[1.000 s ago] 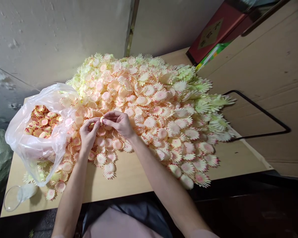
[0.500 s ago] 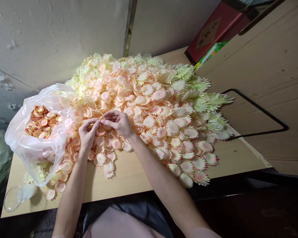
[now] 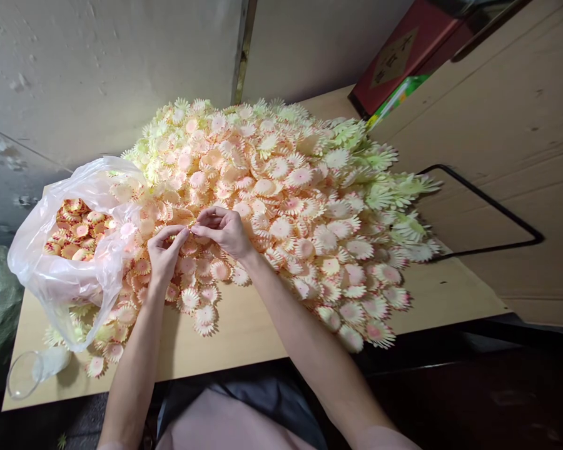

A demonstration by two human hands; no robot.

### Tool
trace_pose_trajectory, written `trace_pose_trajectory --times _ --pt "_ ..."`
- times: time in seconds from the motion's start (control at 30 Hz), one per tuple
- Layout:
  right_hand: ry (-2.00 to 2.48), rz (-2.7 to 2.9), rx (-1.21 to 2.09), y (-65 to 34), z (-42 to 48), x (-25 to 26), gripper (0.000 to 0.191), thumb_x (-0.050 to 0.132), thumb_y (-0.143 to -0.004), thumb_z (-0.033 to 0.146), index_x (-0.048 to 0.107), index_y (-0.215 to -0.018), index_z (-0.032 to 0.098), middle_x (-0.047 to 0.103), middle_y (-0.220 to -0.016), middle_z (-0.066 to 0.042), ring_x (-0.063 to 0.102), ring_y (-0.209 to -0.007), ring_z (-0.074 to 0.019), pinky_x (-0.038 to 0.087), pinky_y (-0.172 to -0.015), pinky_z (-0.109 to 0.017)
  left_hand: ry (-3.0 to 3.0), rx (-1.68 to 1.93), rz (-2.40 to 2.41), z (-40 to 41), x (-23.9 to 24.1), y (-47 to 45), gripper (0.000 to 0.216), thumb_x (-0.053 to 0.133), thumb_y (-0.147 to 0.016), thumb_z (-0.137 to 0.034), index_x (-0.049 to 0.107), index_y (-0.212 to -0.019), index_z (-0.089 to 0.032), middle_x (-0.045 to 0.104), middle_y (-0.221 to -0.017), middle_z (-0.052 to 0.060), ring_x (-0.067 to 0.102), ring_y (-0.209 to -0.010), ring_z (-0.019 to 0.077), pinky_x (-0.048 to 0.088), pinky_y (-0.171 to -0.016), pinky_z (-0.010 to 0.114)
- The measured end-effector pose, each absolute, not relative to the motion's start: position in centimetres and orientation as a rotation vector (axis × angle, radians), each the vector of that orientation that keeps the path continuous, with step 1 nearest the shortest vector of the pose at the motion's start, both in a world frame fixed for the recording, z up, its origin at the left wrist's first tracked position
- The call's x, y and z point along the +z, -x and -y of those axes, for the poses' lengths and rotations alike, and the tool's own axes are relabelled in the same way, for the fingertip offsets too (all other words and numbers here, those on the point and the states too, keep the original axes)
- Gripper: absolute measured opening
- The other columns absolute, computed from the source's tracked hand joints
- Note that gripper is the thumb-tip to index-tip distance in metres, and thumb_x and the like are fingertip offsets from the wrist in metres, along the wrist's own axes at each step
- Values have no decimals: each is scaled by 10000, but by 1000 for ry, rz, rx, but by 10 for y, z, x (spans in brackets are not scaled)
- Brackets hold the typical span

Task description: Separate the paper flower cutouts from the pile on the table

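My left hand [image 3: 165, 251] and my right hand [image 3: 226, 234] meet over the front of a big heap of artificial flower petal pieces [image 3: 281, 229]. These are round and scalloped, cream to pink, some with red edges. Both hands are closed in a pinch, fingertips almost touching. A small yellowish petal piece shows at the fingertips; the fingers cover most of it. To the left, an opened clear plastic bag [image 3: 32, 259] holds more tightly cupped petal pieces [image 3: 81, 230] with dark red edges.
A clear cup [image 3: 25, 375] lies on its side at the table's [image 3: 216, 350] front left corner. Greener petals edge the heap at the right. Behind stand a red box [image 3: 398, 56], a cardboard sheet [image 3: 507, 162] and a bent black rod [image 3: 492, 206]. A green sack [image 3: 0, 319] is far left.
The fingertips have shifted slightly and hide more of the small yellowish piece between them. The view has moved a little; the heap and bag look the same.
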State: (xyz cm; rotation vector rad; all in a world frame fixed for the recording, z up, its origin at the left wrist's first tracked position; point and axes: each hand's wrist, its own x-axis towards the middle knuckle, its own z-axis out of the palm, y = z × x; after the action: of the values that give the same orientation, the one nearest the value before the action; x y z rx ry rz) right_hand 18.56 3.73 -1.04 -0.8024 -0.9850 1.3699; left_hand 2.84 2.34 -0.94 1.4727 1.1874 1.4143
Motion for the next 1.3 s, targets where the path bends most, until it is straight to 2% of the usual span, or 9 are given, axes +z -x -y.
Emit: trace_pose_trajectory --times 0.53,0.93,1.13,1.3 --pt "809 997 1403 -187 -39 -12 391 889 -518 274 598 -768 194 683 -729 34 654 -662 -106 567 -685 -250 -1483 1408 -1195 -24 -10 -29 146 754 -773 -331 774 -770 -187 727 -792 33 634 -758 149 488 -736 249" --pt "793 1054 1425 -187 -37 -12 396 871 -549 306 552 -758 199 683 -737 24 649 -660 -112 560 -677 -257 -1554 1395 -1223 -21 -5 -30 167 763 -758 -355 785 -764 -189 739 -798 46 656 -766 161 502 -737 265" --pt "815 1071 1403 -186 -34 -6 410 874 -531 309 536 -738 201 664 -706 30 623 -634 -108 545 -648 -254 -1589 1402 -1259 -20 -4 -31 186 729 -792 -369 789 -755 -197 742 -787 52 659 -737 160 505 -698 266" --pt "790 1081 1367 -187 -34 -7 388 855 -569 305 521 -739 204 669 -719 24 626 -638 -108 544 -660 -255 -1655 1394 -1265 -19 -2 -33 206 693 -832 -369 787 -785 -191 740 -799 53 655 -746 152 502 -705 260"
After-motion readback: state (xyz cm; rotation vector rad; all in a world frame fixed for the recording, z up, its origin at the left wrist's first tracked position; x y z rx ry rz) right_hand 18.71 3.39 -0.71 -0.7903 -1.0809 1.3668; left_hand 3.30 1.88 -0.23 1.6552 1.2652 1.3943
